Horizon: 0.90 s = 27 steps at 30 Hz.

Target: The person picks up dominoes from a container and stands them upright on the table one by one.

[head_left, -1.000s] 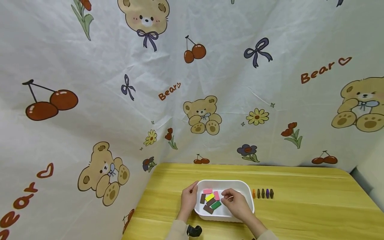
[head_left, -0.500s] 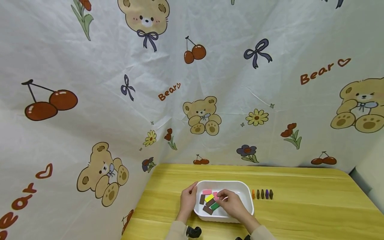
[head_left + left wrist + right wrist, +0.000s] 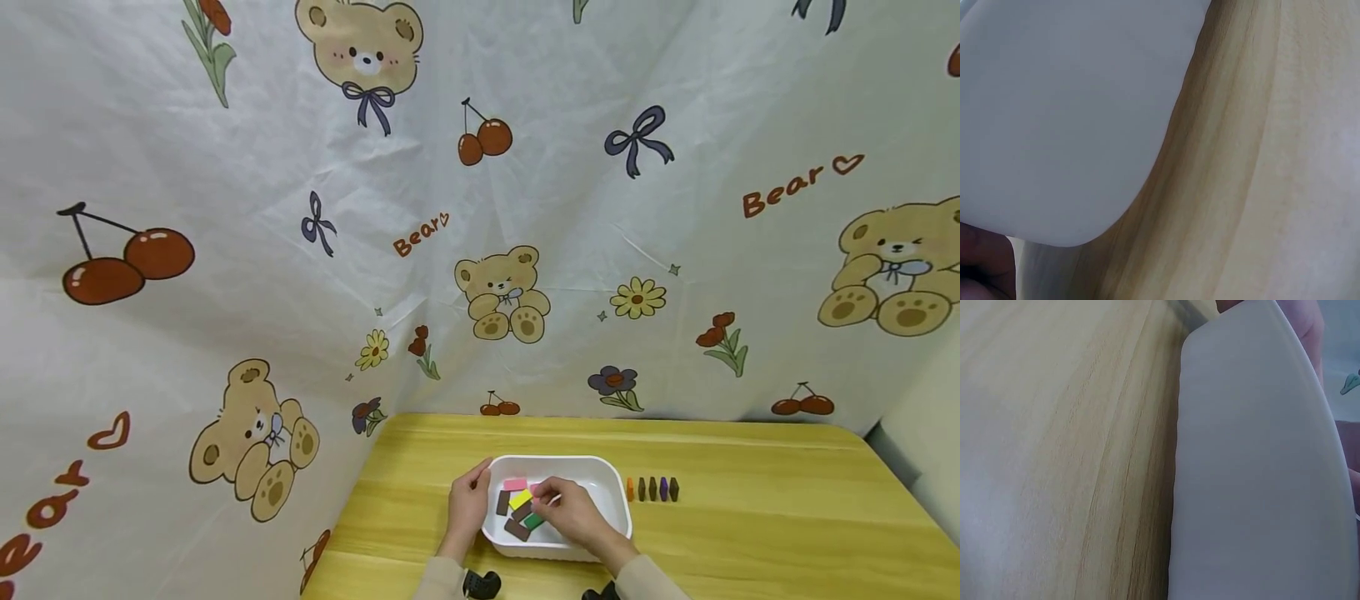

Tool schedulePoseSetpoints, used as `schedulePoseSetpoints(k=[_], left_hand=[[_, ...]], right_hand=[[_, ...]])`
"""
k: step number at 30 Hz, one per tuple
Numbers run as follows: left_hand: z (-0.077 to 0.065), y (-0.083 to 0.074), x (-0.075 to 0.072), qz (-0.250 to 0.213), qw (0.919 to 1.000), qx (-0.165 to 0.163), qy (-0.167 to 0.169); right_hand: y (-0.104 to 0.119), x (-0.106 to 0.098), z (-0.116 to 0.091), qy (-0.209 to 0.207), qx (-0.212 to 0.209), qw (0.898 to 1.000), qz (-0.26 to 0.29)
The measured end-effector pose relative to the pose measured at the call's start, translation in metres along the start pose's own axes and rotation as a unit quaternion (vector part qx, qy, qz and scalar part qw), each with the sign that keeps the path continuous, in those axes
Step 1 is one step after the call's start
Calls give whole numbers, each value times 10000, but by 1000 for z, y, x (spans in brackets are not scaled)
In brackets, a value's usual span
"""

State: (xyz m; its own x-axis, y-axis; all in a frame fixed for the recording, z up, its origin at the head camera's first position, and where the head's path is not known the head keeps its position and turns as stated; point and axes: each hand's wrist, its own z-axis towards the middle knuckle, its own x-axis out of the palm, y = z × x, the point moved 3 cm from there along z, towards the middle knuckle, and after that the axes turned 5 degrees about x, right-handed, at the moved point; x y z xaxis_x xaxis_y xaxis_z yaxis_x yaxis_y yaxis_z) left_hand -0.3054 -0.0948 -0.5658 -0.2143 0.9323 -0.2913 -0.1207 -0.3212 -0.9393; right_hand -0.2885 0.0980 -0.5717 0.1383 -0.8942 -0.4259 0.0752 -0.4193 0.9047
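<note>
A white plastic bin (image 3: 555,551) stands on the wooden table with several small domino-like blocks inside. My left hand (image 3: 468,507) grips its left wall, thumb up by the rim; in the left wrist view, part of the hand (image 3: 985,262) shows at the bin's corner. Inside the bin, my right hand (image 3: 573,512) reaches down with thumb and forefinger bent over the blocks. A pink block (image 3: 534,490) is partly hidden by its fingertips, and I cannot tell if they pinch it. Around them lie a green block (image 3: 533,521), a yellow block (image 3: 520,498), another pink block (image 3: 515,484) and brown blocks (image 3: 517,530).
To the right of the bin, an orange block (image 3: 630,489), a purple block (image 3: 663,489) and dark brown blocks (image 3: 674,489) stand on edge in a row. Behind the wooden table (image 3: 750,533) hangs a bear-print cloth (image 3: 570,217). The bin's wall (image 3: 1254,456) fills much of the right wrist view.
My right hand has moved left inside the bin, from beside the green block to over the pink one. The left hand keeps its place on the bin.
</note>
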Motion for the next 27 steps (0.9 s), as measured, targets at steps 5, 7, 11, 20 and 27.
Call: schedulePoseSetpoints(k=[5, 7, 11, 20, 27], left_hand=[[-4, -8, -2, 124, 9999, -33, -25], [-4, -10, -3, 88, 9999, -56, -39], [-5, -15, -5, -7, 10000, -49, -27], [-7, -21, -6, 42, 9999, -118, 108], [2, 0, 0, 87, 9998, -152, 86]], right_hand=[[-1, 1, 3, 116, -48, 9999, 41], [-4, 2, 6, 182, -24, 9998, 33], [-10, 5, 12, 257, -37, 9997, 21], [-16, 7, 11, 275, 23, 9994, -212], [-26, 11, 17, 382, 26, 9988, -296]])
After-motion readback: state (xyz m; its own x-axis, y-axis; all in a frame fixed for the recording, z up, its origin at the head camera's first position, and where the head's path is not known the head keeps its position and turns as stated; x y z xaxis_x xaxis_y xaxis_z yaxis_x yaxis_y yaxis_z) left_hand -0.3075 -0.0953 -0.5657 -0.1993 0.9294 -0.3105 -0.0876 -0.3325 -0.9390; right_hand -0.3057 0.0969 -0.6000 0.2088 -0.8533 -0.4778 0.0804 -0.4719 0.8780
